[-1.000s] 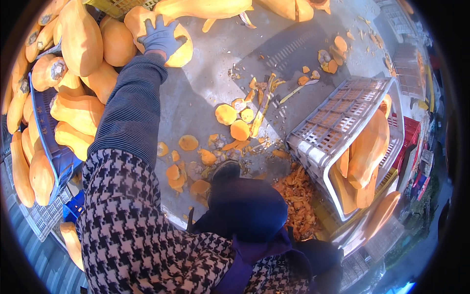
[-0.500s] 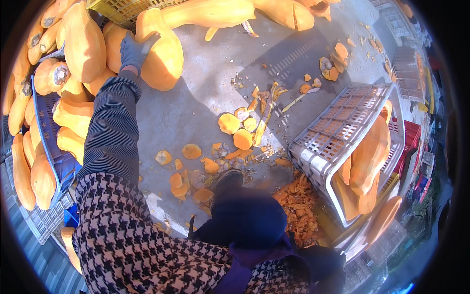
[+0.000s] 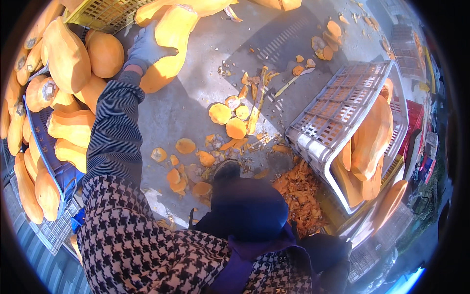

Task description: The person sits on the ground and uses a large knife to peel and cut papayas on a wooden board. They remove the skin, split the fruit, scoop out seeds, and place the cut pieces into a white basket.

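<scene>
My left hand [image 3: 147,48], in a grey glove, grips a large peeled orange squash [image 3: 171,46] by its left side at the upper left, thumb across its surface. The squash leans up from the concrete, its cut end pointing away from me. Just left of that hand rests another rounded peeled squash [image 3: 105,55]. My right hand is out of sight. A thin dark blade-like tip [image 3: 191,218] shows beside my knee; whatever it belongs to is hidden.
Many peeled squashes [image 3: 66,56] are heaped at the left around a blue crate [image 3: 46,142]. A yellow crate [image 3: 105,17] stands far left. At the right, a tipped white crate [image 3: 338,112] holds squashes. Cut slices [image 3: 236,128] and a peelings pile [image 3: 298,196] lie on the floor.
The squash in my left hand has turned and tilted, its cut end now showing at the top. My hand has gone slightly right. The whole view has shifted a little.
</scene>
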Demonstrator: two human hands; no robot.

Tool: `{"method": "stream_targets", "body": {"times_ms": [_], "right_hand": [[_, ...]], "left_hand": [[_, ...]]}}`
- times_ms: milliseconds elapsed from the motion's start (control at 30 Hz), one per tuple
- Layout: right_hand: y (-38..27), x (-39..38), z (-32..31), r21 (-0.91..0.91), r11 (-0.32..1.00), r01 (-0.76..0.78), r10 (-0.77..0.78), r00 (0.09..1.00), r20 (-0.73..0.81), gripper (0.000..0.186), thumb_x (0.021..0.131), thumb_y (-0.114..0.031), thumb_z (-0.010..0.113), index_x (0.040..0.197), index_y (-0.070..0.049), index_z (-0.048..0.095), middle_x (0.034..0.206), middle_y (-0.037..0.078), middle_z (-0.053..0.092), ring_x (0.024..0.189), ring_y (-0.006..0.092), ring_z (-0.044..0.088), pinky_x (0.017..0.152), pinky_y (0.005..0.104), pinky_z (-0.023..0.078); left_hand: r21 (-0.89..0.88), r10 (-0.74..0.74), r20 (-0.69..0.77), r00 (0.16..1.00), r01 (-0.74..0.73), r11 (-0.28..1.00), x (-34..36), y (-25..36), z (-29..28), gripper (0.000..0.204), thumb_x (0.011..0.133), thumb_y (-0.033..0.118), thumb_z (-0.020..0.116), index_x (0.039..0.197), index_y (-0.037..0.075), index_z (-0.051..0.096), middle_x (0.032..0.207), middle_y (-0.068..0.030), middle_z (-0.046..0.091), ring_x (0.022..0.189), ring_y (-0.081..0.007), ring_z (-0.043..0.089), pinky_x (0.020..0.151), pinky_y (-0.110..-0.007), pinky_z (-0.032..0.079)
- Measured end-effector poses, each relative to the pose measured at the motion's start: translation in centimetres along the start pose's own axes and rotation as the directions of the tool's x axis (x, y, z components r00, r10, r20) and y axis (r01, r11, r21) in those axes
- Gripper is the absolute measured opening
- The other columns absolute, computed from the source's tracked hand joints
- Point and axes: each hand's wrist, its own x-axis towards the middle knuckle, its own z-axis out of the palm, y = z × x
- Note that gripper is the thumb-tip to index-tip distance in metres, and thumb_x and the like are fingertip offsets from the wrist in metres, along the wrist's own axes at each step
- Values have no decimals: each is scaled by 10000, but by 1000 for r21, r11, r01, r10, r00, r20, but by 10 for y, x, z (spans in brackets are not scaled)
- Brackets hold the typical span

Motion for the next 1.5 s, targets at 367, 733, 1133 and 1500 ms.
{"method": "stream_targets", "body": {"times_ms": [367, 733, 1133, 1500], "right_hand": [[62, 35, -33, -274, 937, 216, -235, 971, -36, 456, 738, -372, 709, 938, -5, 526, 875, 187, 643, 810, 335, 631, 699, 418, 489], [-256, -155, 7, -810, 359, 464, -502, 827, 251, 162, 866, -149, 557, 936, -26, 636, 832, 179, 661, 760, 303, 653, 674, 386, 498], [-427, -251, 457, 380, 793, 476, -535, 248, 808, 609, 941, -416, 505, 1402, -38, 379, 1309, 179, 514, 1201, 273, 501, 987, 340, 422], [-392, -277, 418, 197, 676, 710, -567, 330, 755, 639, 826, -402, 626, 1348, -83, 441, 1336, 243, 430, 1217, 382, 481, 1054, 394, 376]], "left_hand": [[153, 513, 319, 797, -578, 802, -142, 209, 26, 848, 641, 478, 770, 1356, 153, 450, 1317, -115, 486, 1207, -277, 457, 1020, -500, 297], [-66, -111, -6, 994, 110, 992, -100, 45, 6, 554, 869, 392, 644, 1269, 19, 550, 1253, -153, 588, 1167, -304, 530, 985, -357, 401], [-917, -448, 180, 876, 314, 247, -306, -26, 27, 408, 889, 226, 643, 1235, 46, 523, 1178, -73, 586, 1083, -183, 548, 997, -328, 407], [-768, -448, 641, 624, 520, -375, -361, 26, 18, 507, 891, 438, 532, 1223, 55, 559, 1249, -108, 577, 1160, -246, 534, 991, -398, 416]]}}
